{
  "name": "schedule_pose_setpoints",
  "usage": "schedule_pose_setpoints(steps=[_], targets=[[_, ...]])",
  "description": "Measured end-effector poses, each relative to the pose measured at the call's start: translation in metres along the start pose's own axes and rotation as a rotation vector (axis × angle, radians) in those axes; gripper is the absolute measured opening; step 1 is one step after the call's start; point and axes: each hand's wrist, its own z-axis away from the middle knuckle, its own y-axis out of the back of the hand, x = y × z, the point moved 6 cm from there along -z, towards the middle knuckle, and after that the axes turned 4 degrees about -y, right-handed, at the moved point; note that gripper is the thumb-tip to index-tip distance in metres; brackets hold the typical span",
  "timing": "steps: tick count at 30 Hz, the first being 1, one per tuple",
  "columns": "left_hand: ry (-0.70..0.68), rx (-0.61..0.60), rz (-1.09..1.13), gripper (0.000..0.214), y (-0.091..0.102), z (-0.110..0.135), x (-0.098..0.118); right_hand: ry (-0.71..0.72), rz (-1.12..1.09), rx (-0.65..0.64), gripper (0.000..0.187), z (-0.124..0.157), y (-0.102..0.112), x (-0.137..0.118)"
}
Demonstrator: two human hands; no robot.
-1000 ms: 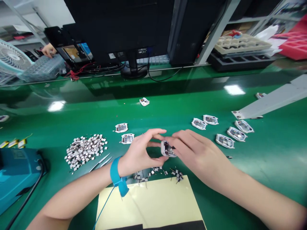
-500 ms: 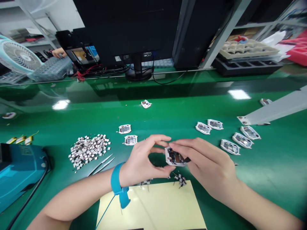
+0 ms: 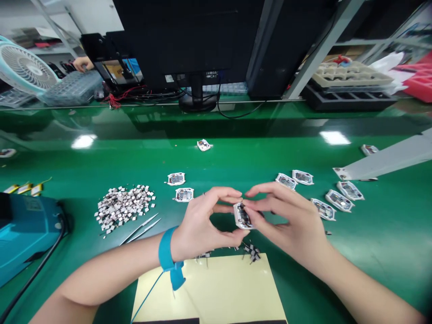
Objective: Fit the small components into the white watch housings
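Note:
A white smartwatch case (image 3: 242, 218) with its electronics exposed is held above the green bench. My left hand (image 3: 202, 220) grips its left side, thumb below and fingers above; a blue wrist strap (image 3: 166, 250) circles that wrist. On the case's right side, my right hand (image 3: 290, 220) has its fingertips pressed to the inside and edge, covering part of it. Below the hands, small grey parts with black leads (image 3: 252, 252) lie by the top edge of a pale yellow sheet (image 3: 216, 288).
A pile of small silvery square parts (image 3: 124, 207) lies left, beside tweezers (image 3: 140, 228). More open watch cases (image 3: 184, 195) are spread left and right. A teal machine (image 3: 30, 234) stands far left, a metal arm (image 3: 384, 155) at right. Behind, another person's hand (image 3: 83, 64) touches clear trays.
My right hand's fingers have shifted over the watch case, with the thumb now farther inside it and the index finger raised. The case has tilted slightly. The view has moved a little.

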Motion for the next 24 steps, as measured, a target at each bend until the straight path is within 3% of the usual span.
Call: schedule_pose_setpoints(steps=[3, 6, 14, 20, 24], targets=[[0.097, -0.051, 0.036, 0.057, -0.004, 0.002, -0.011, 0.206, 0.382, -0.020, 0.005, 0.005, -0.001, -0.010], [0.203, -0.111, 0.051, 0.056, -0.007, 0.006, -0.022, 0.276, 0.546, -0.072, 0.008, 0.009, -0.003, -0.013], [0.215, -0.121, 0.038, 0.056, -0.008, 0.013, -0.032, 0.251, 0.415, -0.225, 0.017, 0.009, -0.017, -0.009], [0.164, -0.113, -0.029, 0.054, 0.000, 0.013, -0.031, 0.512, 0.506, -0.397, 0.024, 0.003, -0.038, -0.020], [0.143, -0.115, -0.140, 0.061, 0.016, 0.001, -0.046, 0.475, 0.316, -0.600, 0.025, -0.031, -0.053, 0.007]])
